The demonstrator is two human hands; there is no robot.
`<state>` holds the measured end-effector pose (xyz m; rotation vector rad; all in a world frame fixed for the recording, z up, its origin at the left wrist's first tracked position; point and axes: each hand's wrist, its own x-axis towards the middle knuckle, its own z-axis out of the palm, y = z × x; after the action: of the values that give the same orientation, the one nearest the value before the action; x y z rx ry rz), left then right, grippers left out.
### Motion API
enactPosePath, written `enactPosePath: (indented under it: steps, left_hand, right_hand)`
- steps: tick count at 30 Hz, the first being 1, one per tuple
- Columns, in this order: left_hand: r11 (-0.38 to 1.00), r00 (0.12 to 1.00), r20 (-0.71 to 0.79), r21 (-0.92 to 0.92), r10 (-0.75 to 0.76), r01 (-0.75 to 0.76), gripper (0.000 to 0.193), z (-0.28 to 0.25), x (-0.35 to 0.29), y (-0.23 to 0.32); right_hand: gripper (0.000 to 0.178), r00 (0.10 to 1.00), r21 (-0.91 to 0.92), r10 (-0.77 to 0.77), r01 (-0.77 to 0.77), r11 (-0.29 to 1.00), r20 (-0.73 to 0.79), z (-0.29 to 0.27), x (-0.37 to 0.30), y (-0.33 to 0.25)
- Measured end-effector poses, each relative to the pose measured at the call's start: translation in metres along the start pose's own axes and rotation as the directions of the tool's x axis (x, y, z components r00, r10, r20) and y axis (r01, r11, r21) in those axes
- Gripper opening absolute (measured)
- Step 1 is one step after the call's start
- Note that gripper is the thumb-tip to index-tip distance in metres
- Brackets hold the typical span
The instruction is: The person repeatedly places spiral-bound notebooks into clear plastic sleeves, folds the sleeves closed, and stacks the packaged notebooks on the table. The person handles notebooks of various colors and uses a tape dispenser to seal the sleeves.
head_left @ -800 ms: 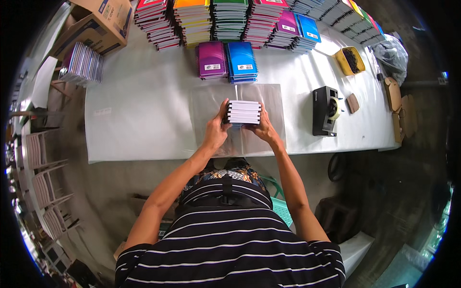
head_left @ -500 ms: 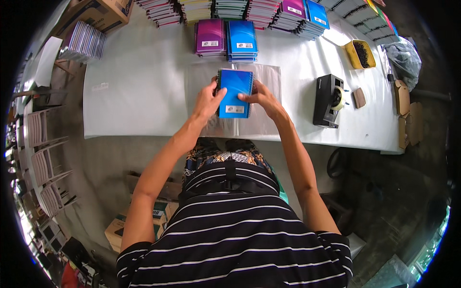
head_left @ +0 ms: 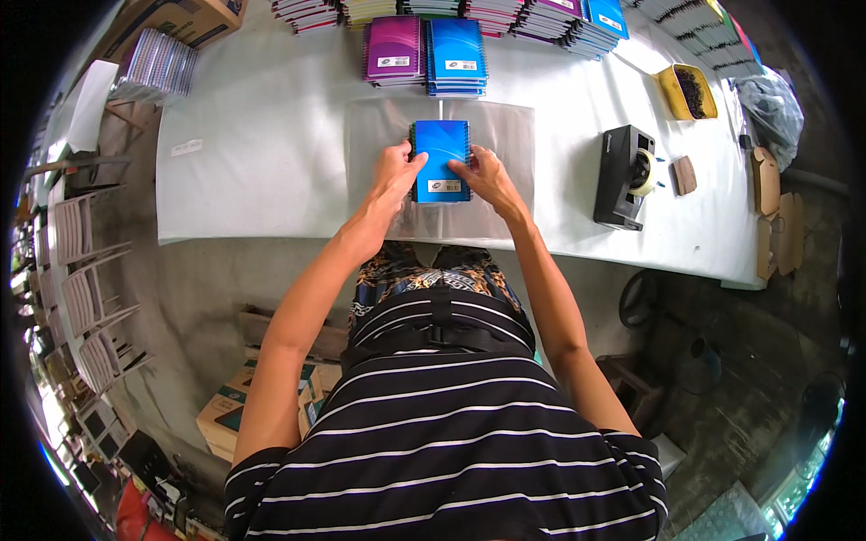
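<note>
A blue spiral-bound notebook (head_left: 442, 149) with a white label is gripped between my two hands, its cover facing up. My left hand (head_left: 395, 171) is closed on its left edge, thumb on the cover. At the opposite edge my right hand (head_left: 485, 176) holds it, with the thumb on the cover and the fingers at the side. Whether more notebooks lie beneath it, I cannot tell. Under it a clear plastic sheet (head_left: 370, 126) is spread on the white table. Just beyond stand a purple notebook stack (head_left: 393, 45) and a blue notebook stack (head_left: 456, 45).
On the right are a black tape dispenser (head_left: 618, 180), a small brown block (head_left: 685, 175) and a yellow tub (head_left: 687, 90) of dark bits. More notebook stacks (head_left: 595, 27) line the far edge. A notebook pile (head_left: 162, 68) and a cardboard box (head_left: 162, 27) stand at far left.
Both hands still grip the blue notebook, which now sits straighter. My head view has shifted a little, so the table and the stacks appear higher in the picture.
</note>
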<state>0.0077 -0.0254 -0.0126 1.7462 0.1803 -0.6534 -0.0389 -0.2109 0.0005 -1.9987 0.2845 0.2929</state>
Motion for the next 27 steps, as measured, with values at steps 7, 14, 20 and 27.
enactPosePath:
  steps: [7, 14, 20, 27]
  left_hand:
    - [0.999, 1.000, -0.015, -0.035, -0.004, 0.004, 0.016, 0.002, -0.009, 0.012]
    - [0.997, 0.998, 0.057, 0.070, 0.020, -0.023, 0.020, -0.001, 0.007, -0.005]
    - [0.996, 0.992, 0.122, -0.081, -0.019, 0.029, 0.030, -0.006, 0.000, 0.008]
    - [0.999, 0.986, 0.163, -0.040, -0.027, 0.034, 0.036, -0.010, 0.006, -0.001]
  right_hand:
    - [0.050, 0.998, -0.109, -0.001, -0.005, 0.994, -0.058, 0.007, 0.003, 0.004]
    - [0.070, 0.941, -0.163, 0.037, -0.097, 0.982, -0.335, 0.056, -0.006, 0.015]
    - [0.061, 0.951, -0.056, 0.064, -0.085, 0.995, -0.302, 0.042, -0.008, 0.008]
    - [0.047, 0.923, -0.068, -0.051, 0.027, 0.997, -0.382, 0.043, -0.005, 0.011]
